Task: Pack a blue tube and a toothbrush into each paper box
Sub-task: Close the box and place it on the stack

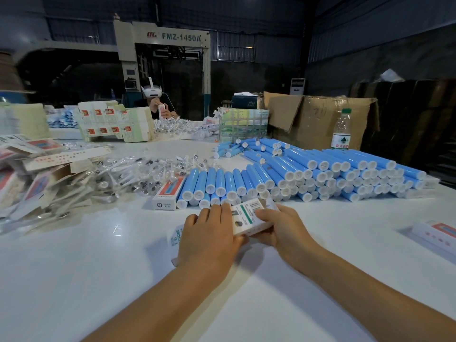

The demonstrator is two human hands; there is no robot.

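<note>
Both my hands hold one white paper box (249, 218) just above the white table (98, 280), near its middle. My left hand (209, 233) covers the box's left part with fingers curled over it. My right hand (278, 225) grips the box's right end. Whether anything is inside the box is hidden. A big pile of blue tubes (308, 174) with white caps lies right behind my hands. Wrapped toothbrushes (138, 174) lie in a heap to the left of the tubes. A closed box (167, 193) sits beside the nearest tubes.
Flat and folded boxes (32, 178) pile up at the left edge. Another box (439, 233) lies at the right. A water bottle (341, 130) and an open cardboard carton (315, 117) stand behind the tubes. A person (158, 102) works across the table.
</note>
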